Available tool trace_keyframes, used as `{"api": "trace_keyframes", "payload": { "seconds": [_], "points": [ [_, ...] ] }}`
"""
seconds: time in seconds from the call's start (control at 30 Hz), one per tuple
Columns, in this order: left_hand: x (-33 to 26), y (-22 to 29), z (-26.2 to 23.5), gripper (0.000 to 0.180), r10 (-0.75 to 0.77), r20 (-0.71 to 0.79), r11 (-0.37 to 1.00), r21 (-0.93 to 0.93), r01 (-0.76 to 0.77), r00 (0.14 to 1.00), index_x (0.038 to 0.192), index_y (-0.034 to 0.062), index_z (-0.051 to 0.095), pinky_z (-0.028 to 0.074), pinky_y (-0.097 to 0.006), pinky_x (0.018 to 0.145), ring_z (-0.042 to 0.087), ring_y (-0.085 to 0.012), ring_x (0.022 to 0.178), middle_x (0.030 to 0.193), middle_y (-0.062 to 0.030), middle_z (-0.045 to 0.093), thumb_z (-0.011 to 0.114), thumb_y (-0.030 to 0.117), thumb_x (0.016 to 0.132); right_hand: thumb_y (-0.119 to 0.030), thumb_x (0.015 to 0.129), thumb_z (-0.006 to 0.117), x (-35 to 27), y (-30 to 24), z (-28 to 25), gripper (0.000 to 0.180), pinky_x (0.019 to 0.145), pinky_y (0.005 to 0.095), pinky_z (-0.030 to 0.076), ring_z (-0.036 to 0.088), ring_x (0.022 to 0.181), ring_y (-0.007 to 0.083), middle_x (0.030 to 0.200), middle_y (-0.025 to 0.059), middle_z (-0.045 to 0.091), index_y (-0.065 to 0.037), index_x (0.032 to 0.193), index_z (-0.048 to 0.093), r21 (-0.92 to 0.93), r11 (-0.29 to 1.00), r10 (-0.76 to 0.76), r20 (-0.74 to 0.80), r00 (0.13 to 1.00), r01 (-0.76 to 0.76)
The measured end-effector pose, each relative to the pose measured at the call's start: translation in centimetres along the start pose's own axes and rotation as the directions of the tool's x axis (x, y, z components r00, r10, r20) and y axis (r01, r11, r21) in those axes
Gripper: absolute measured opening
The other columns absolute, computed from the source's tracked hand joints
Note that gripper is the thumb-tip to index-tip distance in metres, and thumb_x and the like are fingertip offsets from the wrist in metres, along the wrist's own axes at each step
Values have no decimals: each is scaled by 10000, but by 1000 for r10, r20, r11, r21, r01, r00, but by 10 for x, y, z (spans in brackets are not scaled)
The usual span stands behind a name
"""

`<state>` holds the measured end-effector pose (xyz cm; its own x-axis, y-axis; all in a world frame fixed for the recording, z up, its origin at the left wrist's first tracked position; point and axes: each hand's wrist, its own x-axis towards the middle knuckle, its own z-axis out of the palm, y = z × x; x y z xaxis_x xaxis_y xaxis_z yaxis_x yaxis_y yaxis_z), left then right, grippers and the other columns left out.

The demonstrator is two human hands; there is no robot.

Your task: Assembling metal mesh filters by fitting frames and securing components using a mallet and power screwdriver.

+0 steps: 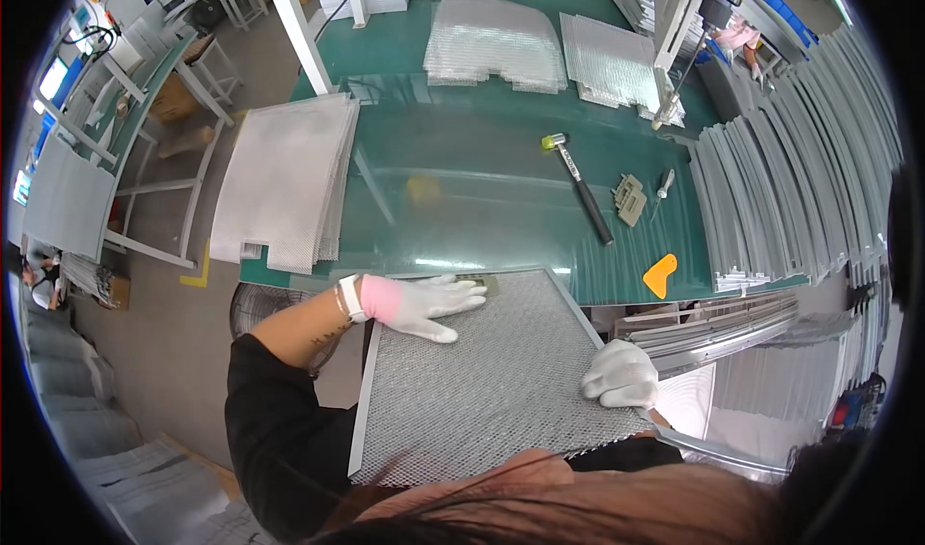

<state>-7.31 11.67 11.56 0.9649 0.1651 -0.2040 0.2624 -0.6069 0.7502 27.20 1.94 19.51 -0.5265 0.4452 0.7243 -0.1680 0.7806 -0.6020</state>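
Note:
A framed grey mesh filter panel (482,381) lies at the near edge of the green table (462,198), tilted toward me. My left hand (424,304), in a white glove with a pink cuff, rests flat on the panel's far left part with fingers spread. My right hand (621,373), also in a white glove, is curled over the panel's right frame edge and grips it.
A hammer (578,184), a small grey bracket (629,200), a white tool (664,183) and an orange scraper (660,275) lie on the table. A mesh sheet stack (284,179) sits at left, more mesh stacks (496,44) at the back, and grey frame strips (780,188) at right.

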Motion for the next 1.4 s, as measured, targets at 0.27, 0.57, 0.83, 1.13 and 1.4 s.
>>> {"api": "trace_keyframes", "payload": {
  "seconds": [0.27,0.57,0.83,1.13,1.4],
  "points": [
    [-29,26,-45,846,127,-10,941,-316,-123,992,1472,-39,304,174,-476,1174,190,-385,1456,1546,-261,236,480,593,938,-241,841,648,41,29,-11,197,576,331,508,675,672,220,741,59,673,-54,782,629,-116,982,-172,-201,964,151],
    [-52,93,-35,223,149,-986,917,167,-363,-76,718,-36,603,484,-332,547,626,-253,582,678,-151,647,709,137,812,-345,940,631,112,58,-12,459,494,293,425,538,502,202,570,94,547,-34,624,512,-72,994,38,-468,883,-81],
    [-66,55,-25,235,436,-752,824,112,-556,495,936,8,683,534,-400,706,689,-315,827,936,-177,692,671,204,807,-259,894,678,71,46,2,327,495,312,491,611,549,221,606,74,620,-53,663,571,95,995,16,-496,868,36],
    [-52,-21,11,398,-43,-548,986,114,126,836,1141,41,590,451,-439,927,574,-359,1046,1053,-155,622,673,199,785,-316,877,614,16,31,3,347,583,383,528,662,662,303,771,165,682,4,745,628,114,989,-69,-217,974,96],
    [-88,-10,-30,485,-259,-335,961,-182,207,906,1217,34,591,436,-385,983,581,-258,1059,1056,-113,627,657,58,738,-292,879,616,5,43,6,309,540,361,503,630,621,265,733,133,652,-26,732,562,118,983,-108,-234,966,138]
  ]
}}
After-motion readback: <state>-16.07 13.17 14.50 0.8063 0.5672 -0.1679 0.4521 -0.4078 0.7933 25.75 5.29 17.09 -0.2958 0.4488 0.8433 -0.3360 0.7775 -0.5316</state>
